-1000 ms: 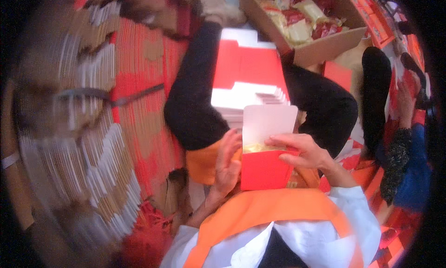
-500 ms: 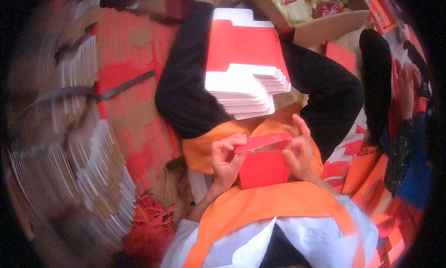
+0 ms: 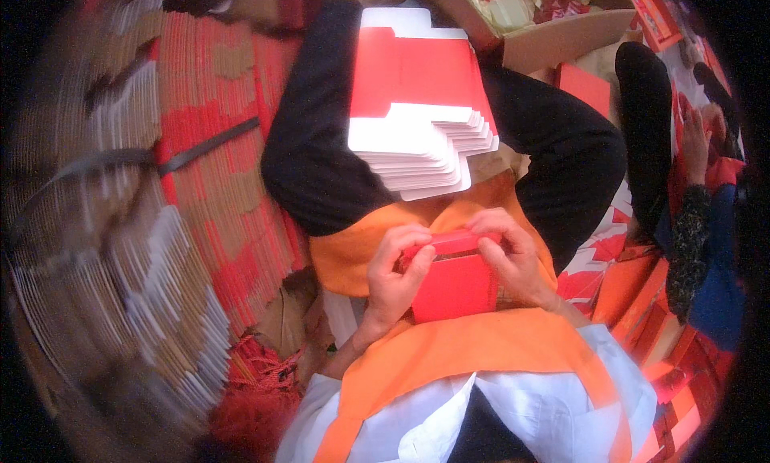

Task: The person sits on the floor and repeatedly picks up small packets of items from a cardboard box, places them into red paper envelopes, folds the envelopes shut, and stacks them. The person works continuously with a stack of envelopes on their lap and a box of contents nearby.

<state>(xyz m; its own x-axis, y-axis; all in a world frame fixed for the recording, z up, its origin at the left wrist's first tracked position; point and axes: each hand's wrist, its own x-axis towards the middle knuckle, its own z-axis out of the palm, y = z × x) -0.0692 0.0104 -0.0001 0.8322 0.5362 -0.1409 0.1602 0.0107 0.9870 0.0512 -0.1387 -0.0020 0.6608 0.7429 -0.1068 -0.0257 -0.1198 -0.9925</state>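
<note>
A small red cardboard box (image 3: 455, 290) stands in my lap against the orange apron. Its top flap is folded most of the way down, with a dark gap along the near edge. My left hand (image 3: 396, 269) pinches the flap's left corner. At the right corner, my right hand (image 3: 510, 250) grips the same flap between thumb and curled fingers. Beyond them, a stack of flat red and white box blanks (image 3: 417, 78) lies across my crossed legs.
Strapped bundles of red and brown blanks (image 3: 212, 158) fill the left side. Red cords (image 3: 261, 365) lie below them. An open carton (image 3: 561, 39) of wrapped packets stands at the far right. Another person's hand and patterned sleeve (image 3: 690, 238) are at the right, near orange-red boxes (image 3: 634, 294).
The box's raised flap has come down toward the opening. My right fingers, raised before, have curled onto its far edge, and both hands have drawn closer together.
</note>
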